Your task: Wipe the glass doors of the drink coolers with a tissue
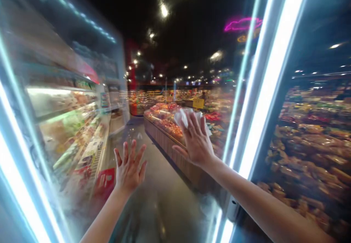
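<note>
My left hand (128, 168) is open, its fingers spread and its palm flat against a clear glass door pane (175, 71). Up and to the right, my right hand (196, 140) presses a crumpled white cloth (181, 117) flat against the same pane. The cloth shows above and beside my fingertips. Both arms reach forward from the bottom of the view. The picture is smeared by motion.
A lit white door frame (263, 89) runs down on the right, with packed goods behind glass (309, 144) beyond it. Chilled shelves (79, 133) line the left. Through the pane I see a shop aisle floor (161, 199) and a long produce stand (164, 120).
</note>
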Motion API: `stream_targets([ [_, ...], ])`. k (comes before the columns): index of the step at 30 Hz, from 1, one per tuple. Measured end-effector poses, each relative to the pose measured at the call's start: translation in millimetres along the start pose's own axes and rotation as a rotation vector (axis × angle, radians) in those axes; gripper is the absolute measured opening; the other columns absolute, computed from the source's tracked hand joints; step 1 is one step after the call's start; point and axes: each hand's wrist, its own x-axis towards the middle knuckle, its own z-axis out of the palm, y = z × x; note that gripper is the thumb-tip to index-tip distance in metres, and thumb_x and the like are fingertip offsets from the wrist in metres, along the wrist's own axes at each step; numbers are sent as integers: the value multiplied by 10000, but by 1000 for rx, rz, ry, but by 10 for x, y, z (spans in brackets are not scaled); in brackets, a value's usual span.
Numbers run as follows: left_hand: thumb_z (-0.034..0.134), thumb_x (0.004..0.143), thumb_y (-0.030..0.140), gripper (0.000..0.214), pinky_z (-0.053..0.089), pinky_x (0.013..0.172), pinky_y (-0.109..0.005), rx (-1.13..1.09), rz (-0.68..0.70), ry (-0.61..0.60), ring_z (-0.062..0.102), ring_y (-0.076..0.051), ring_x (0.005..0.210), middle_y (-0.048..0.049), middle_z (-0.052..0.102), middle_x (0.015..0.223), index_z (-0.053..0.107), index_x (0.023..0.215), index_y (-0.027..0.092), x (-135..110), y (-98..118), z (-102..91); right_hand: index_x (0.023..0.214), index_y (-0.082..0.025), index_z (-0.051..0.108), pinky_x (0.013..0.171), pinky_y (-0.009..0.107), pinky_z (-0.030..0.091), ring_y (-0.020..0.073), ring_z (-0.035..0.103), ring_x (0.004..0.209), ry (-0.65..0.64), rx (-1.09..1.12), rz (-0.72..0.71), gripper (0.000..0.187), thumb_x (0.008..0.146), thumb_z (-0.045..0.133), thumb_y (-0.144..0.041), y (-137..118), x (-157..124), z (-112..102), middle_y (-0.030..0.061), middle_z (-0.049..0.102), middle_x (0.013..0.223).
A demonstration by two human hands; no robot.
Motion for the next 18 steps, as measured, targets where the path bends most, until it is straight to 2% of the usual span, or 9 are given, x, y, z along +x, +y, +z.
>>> stream_targets([
  [3,620,942,308,842,-53,1304,-580,-18,25,-6,-36,-274,1611,-31,78,1730,148,1639,333,111,206,63,1628,-104,258,1305,557,206,268,169,1606,-45,69,-307,938,947,478,-711,111,-358,44,152,376,1656],
  [4,620,941,310,838,-49,1305,-579,-23,34,-9,-25,-272,1611,-31,102,1727,154,1638,334,144,263,79,1617,-113,297,1309,532,217,256,211,1596,-63,82,-359,921,945,477,-716,181,-422,43,141,406,1641],
  [5,620,941,311,835,-47,1306,-580,-26,42,-11,-15,-271,1611,-31,129,1724,159,1636,336,174,311,92,1611,-131,321,1309,528,226,260,244,1586,-74,79,-334,901,944,485,-715,282,-437,22,128,414,1639],
  [9,627,933,308,841,-21,1301,-608,-30,62,-10,19,-292,1608,-39,177,1715,161,1632,351,279,417,126,1621,-303,319,1285,601,271,308,278,1574,-25,-10,87,683,1007,492,-547,751,-170,-196,13,345,1685],
  [11,634,927,311,845,1,1301,-612,-25,64,-4,38,-305,1608,-43,159,1719,169,1631,359,331,427,131,1606,-354,347,1278,570,306,298,268,1578,-5,-27,138,617,1020,478,-500,805,-93,-263,-23,340,1686],
  [12,637,926,317,841,5,1303,-608,-22,69,1,43,-306,1609,-43,151,1721,178,1630,361,362,424,129,1603,-329,364,1276,563,313,305,268,1577,-22,-13,72,645,1007,487,-544,771,-104,-265,0,346,1684],
  [16,625,940,342,793,-16,1309,-575,-4,123,32,34,-293,1614,-25,158,1726,226,1624,365,547,345,75,1593,-161,377,1297,568,257,301,283,1572,-178,83,-368,892,925,511,-736,614,-150,-190,119,367,1666],
  [17,622,944,346,783,-15,1309,-576,2,132,40,32,-294,1615,-24,163,1727,232,1623,366,613,308,48,1603,-145,347,1303,575,229,297,266,1578,-184,80,-401,903,930,515,-724,647,-70,-203,129,345,1674],
  [18,618,948,348,778,-9,1308,-583,6,135,50,33,-299,1615,-27,168,1727,232,1623,365,686,264,17,1620,-148,302,1309,579,202,295,235,1589,-160,59,-360,899,942,523,-696,713,62,-239,125,309,1690],
])
